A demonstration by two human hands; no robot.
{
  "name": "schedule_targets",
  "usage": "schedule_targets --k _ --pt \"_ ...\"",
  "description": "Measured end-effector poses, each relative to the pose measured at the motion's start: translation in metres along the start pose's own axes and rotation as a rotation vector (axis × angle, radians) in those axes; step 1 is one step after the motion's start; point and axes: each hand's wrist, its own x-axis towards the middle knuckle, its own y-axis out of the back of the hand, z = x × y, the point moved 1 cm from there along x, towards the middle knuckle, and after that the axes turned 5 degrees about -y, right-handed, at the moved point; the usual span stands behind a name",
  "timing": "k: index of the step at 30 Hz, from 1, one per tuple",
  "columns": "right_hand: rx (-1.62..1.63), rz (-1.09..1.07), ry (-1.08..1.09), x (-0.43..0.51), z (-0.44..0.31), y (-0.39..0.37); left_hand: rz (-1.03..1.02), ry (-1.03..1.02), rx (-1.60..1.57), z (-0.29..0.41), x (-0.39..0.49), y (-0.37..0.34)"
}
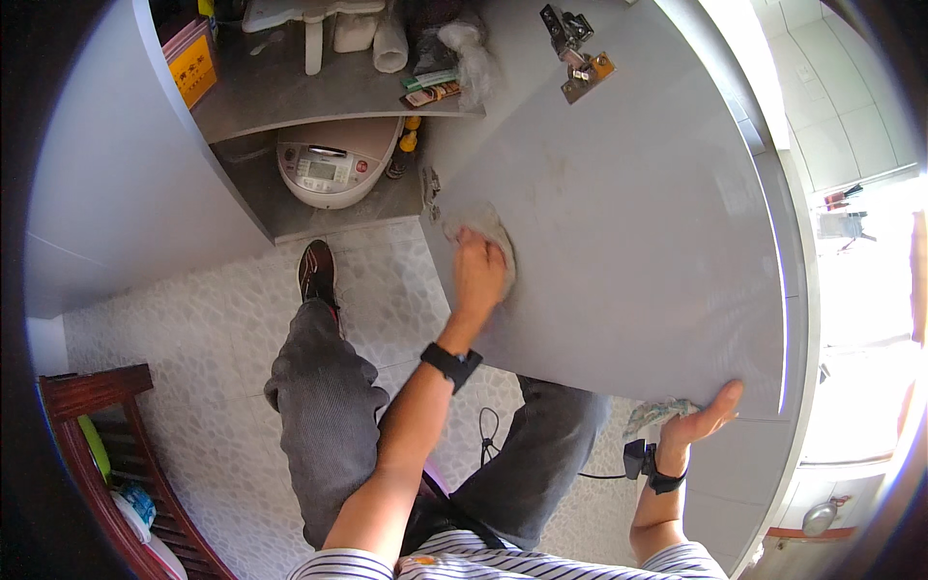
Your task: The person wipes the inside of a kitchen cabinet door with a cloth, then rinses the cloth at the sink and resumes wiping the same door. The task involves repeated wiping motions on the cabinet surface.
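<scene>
A grey cabinet door (pixel 623 239) stands swung open before me, its inner face showing. My left hand (pixel 480 262) presses a crumpled, pale grey cloth (pixel 500 217) against that face, near the hinge side. At the door's near right corner, my right hand (pixel 707 417) grips the edge, thumb lying on the face and other fingers mostly hidden. A patterned cloth (pixel 656 413) is bunched between that hand and the edge. Two metal hinges show on the door: an upper hinge (pixel 576 58) and a smaller-looking lower hinge (pixel 431 192).
Inside the cabinet, a rice cooker (pixel 333 163) and yellow-capped bottles (pixel 406 145) stand beneath a shelf (pixel 290 109) holding packets and plastic bags. A dark wooden chair (pixel 101 391) carrying items is at lower left. My shoe (pixel 317 272) rests on the patterned tile floor (pixel 217 333).
</scene>
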Motion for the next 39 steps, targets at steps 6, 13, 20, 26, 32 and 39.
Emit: schedule_targets --k 6,13,20,26,32,39 --pt "-0.039 0.023 -0.045 -0.002 0.001 0.001 -0.089 0.085 -0.061 -0.002 -0.012 0.003" --pt "-0.15 -0.023 0.005 0.0 0.003 0.009 0.013 -0.037 -0.056 -0.004 -0.002 0.001" --pt "-0.006 0.018 0.008 -0.003 0.003 0.001 -0.035 -0.002 -0.011 0.009 -0.027 0.003" --pt "-0.042 -0.015 0.047 0.003 0.007 0.008 -0.012 -0.019 0.014 -0.012 -0.006 -0.005" --pt "-0.318 -0.055 0.066 0.001 0.017 0.018 -0.061 0.044 0.129 -0.023 -0.005 0.005" --pt "0.083 -0.211 0.101 0.005 -0.003 -0.004 -0.548 0.541 -0.089 -0.048 -0.081 0.036"
